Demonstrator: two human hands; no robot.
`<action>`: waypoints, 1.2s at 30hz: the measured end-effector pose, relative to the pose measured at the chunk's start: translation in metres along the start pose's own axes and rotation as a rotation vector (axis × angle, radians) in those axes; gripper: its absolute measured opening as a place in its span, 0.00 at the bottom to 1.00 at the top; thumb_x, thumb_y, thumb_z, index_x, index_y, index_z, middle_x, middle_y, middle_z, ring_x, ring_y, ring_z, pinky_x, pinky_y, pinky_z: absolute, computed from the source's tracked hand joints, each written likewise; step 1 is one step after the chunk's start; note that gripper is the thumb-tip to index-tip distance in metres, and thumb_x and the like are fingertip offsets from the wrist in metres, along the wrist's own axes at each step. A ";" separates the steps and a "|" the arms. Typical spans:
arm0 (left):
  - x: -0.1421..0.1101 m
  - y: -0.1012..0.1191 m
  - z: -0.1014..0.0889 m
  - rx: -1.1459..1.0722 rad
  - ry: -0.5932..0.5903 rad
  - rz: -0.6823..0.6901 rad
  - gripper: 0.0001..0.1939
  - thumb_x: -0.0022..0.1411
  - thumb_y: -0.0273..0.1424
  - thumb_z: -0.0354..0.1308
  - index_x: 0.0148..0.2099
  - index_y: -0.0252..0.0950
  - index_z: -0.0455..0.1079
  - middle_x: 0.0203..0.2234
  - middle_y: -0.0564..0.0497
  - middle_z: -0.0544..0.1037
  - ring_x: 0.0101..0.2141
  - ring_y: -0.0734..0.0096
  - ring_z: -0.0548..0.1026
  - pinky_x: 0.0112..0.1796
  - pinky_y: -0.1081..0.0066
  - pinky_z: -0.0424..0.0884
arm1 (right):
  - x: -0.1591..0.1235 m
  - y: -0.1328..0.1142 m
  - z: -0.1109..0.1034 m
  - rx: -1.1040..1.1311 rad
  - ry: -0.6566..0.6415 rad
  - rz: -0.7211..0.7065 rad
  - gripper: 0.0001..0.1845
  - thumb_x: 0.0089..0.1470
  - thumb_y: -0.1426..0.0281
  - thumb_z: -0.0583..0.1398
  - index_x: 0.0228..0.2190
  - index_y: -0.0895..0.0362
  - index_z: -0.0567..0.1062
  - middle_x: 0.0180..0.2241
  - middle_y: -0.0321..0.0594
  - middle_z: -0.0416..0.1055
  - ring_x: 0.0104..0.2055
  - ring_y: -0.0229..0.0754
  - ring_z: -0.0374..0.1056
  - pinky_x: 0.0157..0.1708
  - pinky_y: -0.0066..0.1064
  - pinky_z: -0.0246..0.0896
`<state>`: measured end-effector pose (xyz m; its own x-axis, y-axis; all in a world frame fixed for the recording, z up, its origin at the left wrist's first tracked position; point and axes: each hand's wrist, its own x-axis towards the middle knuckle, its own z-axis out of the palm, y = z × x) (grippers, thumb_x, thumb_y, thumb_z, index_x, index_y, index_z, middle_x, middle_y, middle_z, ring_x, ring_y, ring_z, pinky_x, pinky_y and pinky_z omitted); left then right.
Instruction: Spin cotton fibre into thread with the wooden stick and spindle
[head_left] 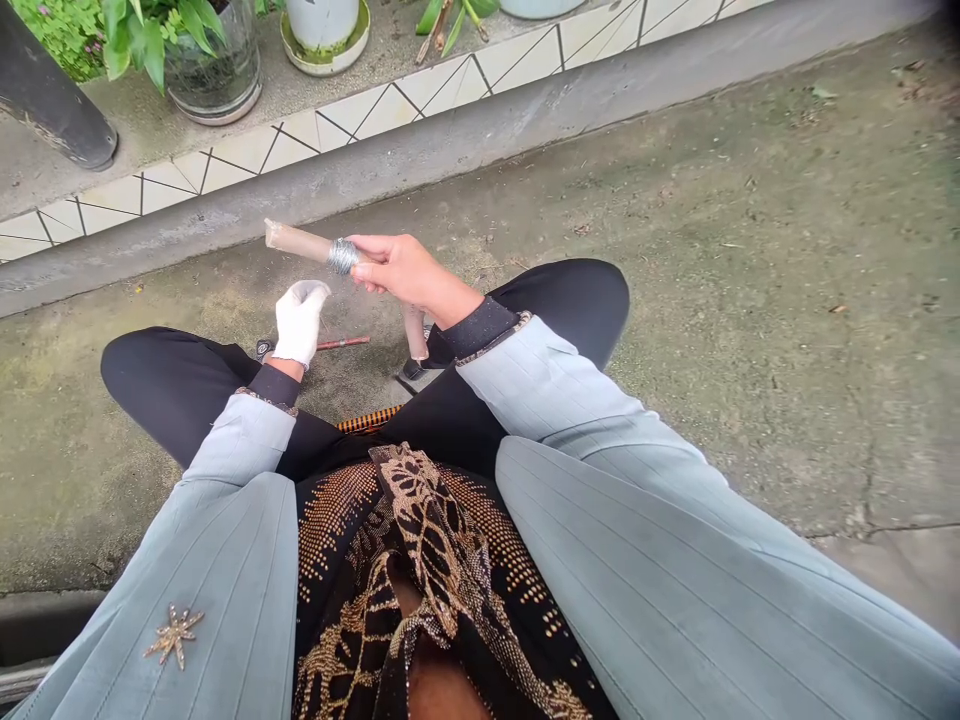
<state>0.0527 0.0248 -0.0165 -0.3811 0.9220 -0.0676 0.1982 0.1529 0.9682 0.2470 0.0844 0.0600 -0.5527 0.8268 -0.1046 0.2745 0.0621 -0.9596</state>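
Observation:
My right hand (409, 275) is bare and grips a pale, wrapped tube (296, 241) held level above the ground, with a coil of silver wire (343, 256) around it just ahead of my fingers. A similar pale piece (414, 332) runs down below my hand, and I cannot tell if it joins the tube. My left hand (300, 322) wears a white glove, its fingers bunched together with nothing visible in them. It hangs apart from the tube, above a thin reddish-brown stick (343, 344) lying on the ground.
I am seated on mossy concrete ground (712, 250), my black-trousered knees (562, 300) spread to both sides. A small dark object (411, 370) and an orange-and-black striped item (367, 419) lie near my lap. Ahead are a tiled concrete kerb (375, 150) and potted plants (214, 60).

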 end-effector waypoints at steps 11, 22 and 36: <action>-0.015 0.022 -0.004 0.585 -0.055 0.166 0.05 0.66 0.28 0.60 0.40 0.37 0.78 0.36 0.44 0.86 0.44 0.55 0.85 0.53 0.61 0.77 | 0.008 0.010 0.001 0.000 0.121 0.123 0.31 0.62 0.62 0.67 0.63 0.59 0.77 0.33 0.37 0.77 0.30 0.37 0.69 0.33 0.30 0.69; -0.019 0.025 -0.007 0.589 -0.161 0.232 0.09 0.71 0.30 0.57 0.46 0.39 0.79 0.42 0.47 0.87 0.46 0.59 0.85 0.52 0.64 0.76 | 0.009 0.000 -0.011 -0.629 0.091 0.200 0.24 0.65 0.65 0.62 0.60 0.56 0.80 0.46 0.42 0.82 0.46 0.50 0.74 0.45 0.37 0.67; -0.020 0.028 -0.010 0.854 -0.625 0.553 0.11 0.67 0.37 0.59 0.36 0.37 0.79 0.31 0.43 0.83 0.35 0.56 0.82 0.37 0.64 0.70 | -0.004 -0.026 -0.014 -0.868 -0.739 0.277 0.18 0.62 0.75 0.67 0.52 0.54 0.88 0.36 0.39 0.83 0.37 0.42 0.72 0.38 0.34 0.56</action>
<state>0.0566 0.0072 0.0143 0.4040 0.9144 -0.0267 0.8236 -0.3509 0.4455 0.2527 0.0876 0.0893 -0.6338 0.3635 -0.6827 0.7441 0.5275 -0.4099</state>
